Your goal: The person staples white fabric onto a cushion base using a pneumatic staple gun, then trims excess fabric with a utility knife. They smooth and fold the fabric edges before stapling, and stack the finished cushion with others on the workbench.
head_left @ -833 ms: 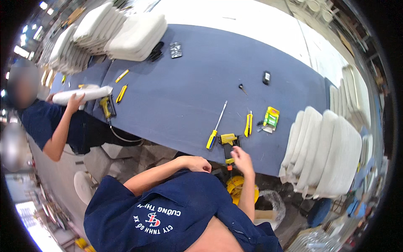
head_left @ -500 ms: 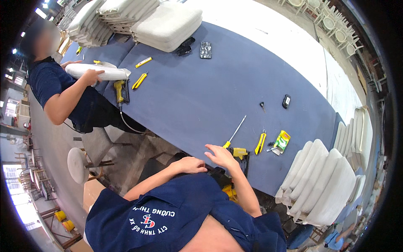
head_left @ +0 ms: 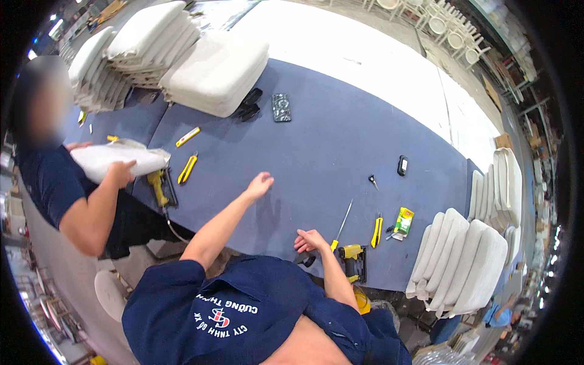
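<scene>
My left hand (head_left: 260,185) hovers over the blue-grey table (head_left: 316,146), its fingers loosely bent and nothing visible in it. My right hand (head_left: 311,240) is low at the near table edge, fingers slightly curled and apart. Just below it shows a small dark object (head_left: 306,260) that I cannot make out. A screwdriver (head_left: 343,224) with a yellow handle lies right beside this hand. A yellow and black staple gun (head_left: 353,263) rests at the edge to its right. Farther right are a yellow utility knife (head_left: 377,232) and a green and yellow packet (head_left: 402,222).
A co-worker (head_left: 79,182) at the left handles a white padded seat (head_left: 121,161) beside another staple gun (head_left: 160,190). Stacks of pale seat cushions stand at the far left (head_left: 213,73) and right (head_left: 456,261). A phone (head_left: 281,107) and another utility knife (head_left: 188,169) lie on the table.
My left hand has moved out from the near edge, forward and left over the table. My right hand has drawn slightly back. The whole view has shifted.
</scene>
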Demonstrator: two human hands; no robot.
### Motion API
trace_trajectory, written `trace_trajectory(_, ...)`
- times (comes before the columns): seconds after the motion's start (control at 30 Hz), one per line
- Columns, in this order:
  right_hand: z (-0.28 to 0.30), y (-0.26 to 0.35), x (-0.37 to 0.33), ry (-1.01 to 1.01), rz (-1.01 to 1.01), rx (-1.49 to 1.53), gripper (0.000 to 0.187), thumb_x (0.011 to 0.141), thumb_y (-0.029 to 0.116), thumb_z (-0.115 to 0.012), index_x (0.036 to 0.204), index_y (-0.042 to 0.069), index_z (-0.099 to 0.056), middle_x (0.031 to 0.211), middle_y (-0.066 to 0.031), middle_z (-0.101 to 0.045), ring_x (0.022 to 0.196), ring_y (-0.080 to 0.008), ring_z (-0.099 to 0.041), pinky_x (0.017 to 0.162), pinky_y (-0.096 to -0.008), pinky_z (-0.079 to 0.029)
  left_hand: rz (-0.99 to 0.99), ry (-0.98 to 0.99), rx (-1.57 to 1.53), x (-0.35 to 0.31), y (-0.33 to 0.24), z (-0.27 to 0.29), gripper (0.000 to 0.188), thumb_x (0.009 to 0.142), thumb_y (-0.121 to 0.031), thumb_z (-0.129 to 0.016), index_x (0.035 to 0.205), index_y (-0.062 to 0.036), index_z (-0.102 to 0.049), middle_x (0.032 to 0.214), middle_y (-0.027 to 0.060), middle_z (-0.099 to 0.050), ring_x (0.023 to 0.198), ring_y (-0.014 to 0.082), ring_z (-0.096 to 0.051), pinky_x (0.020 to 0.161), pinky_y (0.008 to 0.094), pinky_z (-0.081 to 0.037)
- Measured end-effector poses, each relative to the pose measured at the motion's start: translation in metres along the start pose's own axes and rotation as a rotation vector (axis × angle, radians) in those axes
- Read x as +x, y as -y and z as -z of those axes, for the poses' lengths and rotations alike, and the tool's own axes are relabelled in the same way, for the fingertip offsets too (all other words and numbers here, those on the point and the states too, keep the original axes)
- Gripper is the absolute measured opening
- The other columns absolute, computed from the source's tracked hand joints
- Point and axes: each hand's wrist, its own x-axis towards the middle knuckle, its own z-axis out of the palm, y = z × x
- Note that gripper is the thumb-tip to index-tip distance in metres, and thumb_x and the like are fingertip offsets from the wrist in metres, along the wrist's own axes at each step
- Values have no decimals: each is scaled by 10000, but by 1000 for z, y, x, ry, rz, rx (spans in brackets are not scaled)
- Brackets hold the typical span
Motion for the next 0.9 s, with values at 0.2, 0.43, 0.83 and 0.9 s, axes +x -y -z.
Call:
trace_trajectory(0.2,-16,-4,-3,-201,30,231,652,1079,571,-469,1030,-3,-775,953,-159,-814,668,-221,-773,534,-281,-511,61,-419,302,179,-123,30,915,901,-592,-728,1602,-124,-371,1589,208,-440,1487,403,-404,1192,553,-382)
trace_trajectory(0.43,-34,13,-10,-402,-77,223,668,1070,537,-519,836,-43,-753,757,-178,-774,523,-228,-720,416,-293,-459,526,-588,395,267,-205,-1,1301,660,-780,-855,1634,-191,-224,1503,179,-420,1384,355,-404,1071,564,-393)
trace_trajectory(0.83,-34,16,-11,-435,-7,197,657,1086,493,-520,780,-43,-745,684,-159,-742,473,-209,-675,487,-328,-547,-25,-358,269,188,-132,41,1057,727,-556,-854,1620,-213,-404,1498,206,-518,1418,382,-466,1128,544,-435)
trace_trajectory(0.9,-32,15,-9,-404,24,199,654,1086,497,-515,796,-42,-746,690,-161,-745,476,-213,-680,495,-335,-554,-9,-151,-86,147,-93,52,850,836,-548,-799,1551,-212,-486,1417,159,-601,1346,326,-550,1064,505,-480)
